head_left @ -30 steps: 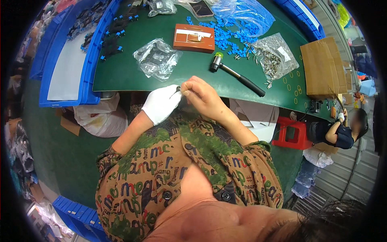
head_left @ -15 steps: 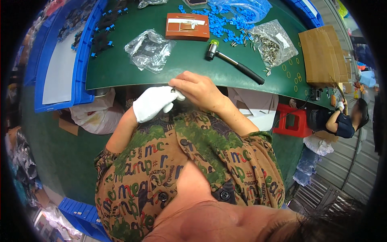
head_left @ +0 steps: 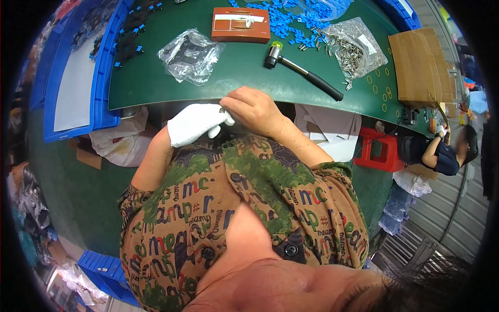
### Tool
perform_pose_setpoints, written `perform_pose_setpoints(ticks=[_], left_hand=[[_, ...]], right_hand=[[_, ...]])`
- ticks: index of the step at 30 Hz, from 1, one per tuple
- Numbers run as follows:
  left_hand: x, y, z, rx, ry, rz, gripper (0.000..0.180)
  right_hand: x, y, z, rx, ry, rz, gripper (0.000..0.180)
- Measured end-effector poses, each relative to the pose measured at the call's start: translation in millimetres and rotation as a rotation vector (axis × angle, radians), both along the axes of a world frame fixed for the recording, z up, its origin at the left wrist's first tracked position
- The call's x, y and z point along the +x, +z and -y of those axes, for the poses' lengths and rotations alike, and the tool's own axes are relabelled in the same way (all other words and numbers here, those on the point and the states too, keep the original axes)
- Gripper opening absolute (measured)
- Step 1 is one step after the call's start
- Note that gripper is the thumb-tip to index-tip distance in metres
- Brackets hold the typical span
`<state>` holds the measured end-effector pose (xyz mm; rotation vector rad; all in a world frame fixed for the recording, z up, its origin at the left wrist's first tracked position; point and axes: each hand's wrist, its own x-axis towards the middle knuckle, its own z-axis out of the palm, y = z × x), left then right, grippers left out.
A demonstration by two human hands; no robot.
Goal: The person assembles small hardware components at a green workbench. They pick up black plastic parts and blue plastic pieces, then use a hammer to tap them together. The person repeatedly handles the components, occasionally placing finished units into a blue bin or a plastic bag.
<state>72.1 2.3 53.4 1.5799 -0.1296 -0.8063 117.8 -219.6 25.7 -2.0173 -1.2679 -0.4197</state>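
Observation:
My left hand, in a white glove, is closed in front of my chest, just off the near edge of the green table. Against its fingertips rests my bare right hand, its fingers curled. A small dark, shiny bit shows where the fingertips meet; the rest of it is hidden, so I cannot tell its kind. Beyond my hands on the table lie a clear plastic bag with dark parts in it and a mallet with a black handle and a yellow-green face.
A red-brown box and scattered blue clips lie farther back. At the right are a bag of metal pins, yellow rings and a cardboard box. Blue trays stand left. A co-worker sits beyond a red stool.
The view has tipped slightly, so the table and its things appear higher. Both hands stay together, with only a slight shift of the fingers.

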Motion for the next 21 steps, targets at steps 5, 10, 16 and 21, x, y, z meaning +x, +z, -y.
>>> perform_pose_setpoints(ticks=[5, 10, 16, 21], left_hand=[[-3.2, -5.5, 0.7, -0.003, 0.022, 0.009, 0.031], [-7.7, -8.0, 0.9, 0.024, 0.060, 0.012, 0.032], [-14.1, -13.2, 5.7, 0.200, 0.046, 0.266, 0.030], [-16.3, -16.8, 5.9, 0.186, 0.065, 0.230, 0.029]], right_hand=[[-7.8, -13.3, -1.8, 0.072, -0.029, -0.035, 0.021], [-15.1, -20.8, -4.9, 0.086, -0.070, -0.115, 0.020], [-16.0, -33.3, -9.3, 0.123, -0.085, -0.122, 0.021], [-17.8, -42.9, -11.3, 0.145, -0.085, -0.128, 0.022]])
